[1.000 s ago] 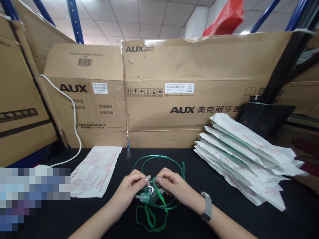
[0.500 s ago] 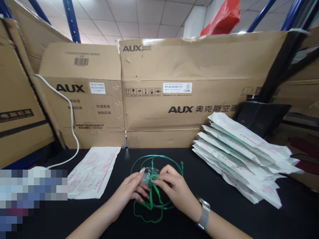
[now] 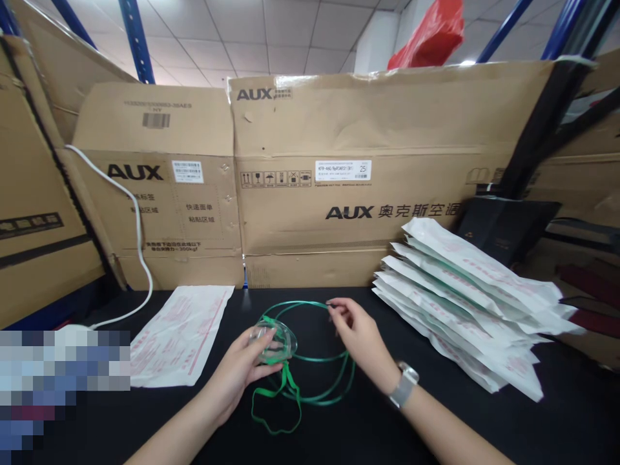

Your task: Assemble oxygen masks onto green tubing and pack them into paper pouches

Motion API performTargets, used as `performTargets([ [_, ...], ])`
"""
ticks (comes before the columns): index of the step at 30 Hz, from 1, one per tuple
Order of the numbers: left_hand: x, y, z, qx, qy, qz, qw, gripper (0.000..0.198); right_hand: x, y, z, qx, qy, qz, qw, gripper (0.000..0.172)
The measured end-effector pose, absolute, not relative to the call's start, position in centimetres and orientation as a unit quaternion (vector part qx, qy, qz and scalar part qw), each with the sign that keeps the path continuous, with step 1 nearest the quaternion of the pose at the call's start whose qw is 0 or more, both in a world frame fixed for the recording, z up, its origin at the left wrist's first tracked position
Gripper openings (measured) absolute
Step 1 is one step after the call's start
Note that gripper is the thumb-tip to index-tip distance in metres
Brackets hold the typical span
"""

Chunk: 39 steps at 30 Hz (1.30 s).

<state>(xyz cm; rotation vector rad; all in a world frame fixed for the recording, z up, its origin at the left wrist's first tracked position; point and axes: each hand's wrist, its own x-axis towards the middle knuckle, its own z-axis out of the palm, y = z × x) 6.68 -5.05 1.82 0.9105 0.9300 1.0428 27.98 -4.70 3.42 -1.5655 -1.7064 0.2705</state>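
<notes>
A clear plastic oxygen mask (image 3: pixel 289 341) is held by my left hand (image 3: pixel 239 361), thumb on top and fingers beneath it. From the mask a green elastic strap (image 3: pixel 296 413) hangs in a loop over the black table. Coils of thin green tubing (image 3: pixel 310 357) lie behind the mask and to its right. My right hand (image 3: pixel 357 330), with a watch at the wrist, pinches the tubing at the upper right of the coil. The fingers partly cover the spot where they grip.
A stack of white printed packets (image 3: pixel 460 303) leans at the right. One flat white packet (image 3: pixel 181 336) lies to the left, near a white cable (image 3: pixel 140 226). Cardboard panels (image 3: pixel 310 226) wall off the back of the black table (image 3: pixel 227 439).
My right hand has left the mask and moved right and up to the tubing. My left hand has shifted slightly left with the mask, which now shows more plainly.
</notes>
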Motion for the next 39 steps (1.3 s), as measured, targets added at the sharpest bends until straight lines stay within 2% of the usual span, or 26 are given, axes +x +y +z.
performTargets([
  [2,6.7,-5.0,1.8,0.388,0.417,0.467,0.676,0.029,29.6,-3.6,3.3,-0.734,-0.646,0.045,0.206,0.029],
  [4,6.8,-5.1,1.7,0.375,0.420,0.470,0.680,0.028,30.9,-2.8,3.0,-0.767,-0.624,0.040,0.143,0.029],
  [9,7.1,-4.9,1.5,0.379,0.410,0.513,0.653,0.050,31.9,-1.9,2.4,-0.767,-0.624,0.098,0.114,0.018],
  [11,7.0,-4.8,1.5,0.401,0.411,0.518,0.634,0.053,32.0,-1.7,2.4,-0.765,-0.621,0.120,0.121,0.015],
  [15,6.9,-4.9,2.0,0.461,0.400,0.485,0.627,0.040,32.3,-1.3,2.1,-0.772,-0.597,0.149,0.161,0.011],
  [19,6.8,-5.1,2.3,0.468,0.393,0.481,0.629,0.037,32.7,-0.8,1.7,-0.760,-0.564,0.209,0.245,0.007],
  [25,6.7,-5.2,2.1,0.376,0.376,0.495,0.687,0.038,32.4,-0.7,1.7,-0.649,-0.484,0.435,0.394,0.005],
  [29,6.6,-5.1,2.1,0.352,0.392,0.497,0.689,0.028,32.4,-0.9,1.8,-0.567,-0.421,0.535,0.464,0.003],
  [34,6.7,-5.1,2.0,0.384,0.412,0.470,0.680,0.021,32.1,-0.7,1.7,-0.507,-0.382,0.564,0.529,0.018],
  [39,7.0,-5.3,2.0,0.447,0.402,0.435,0.670,0.030,31.2,-1.5,2.5,-0.468,-0.395,0.549,0.568,0.032],
])
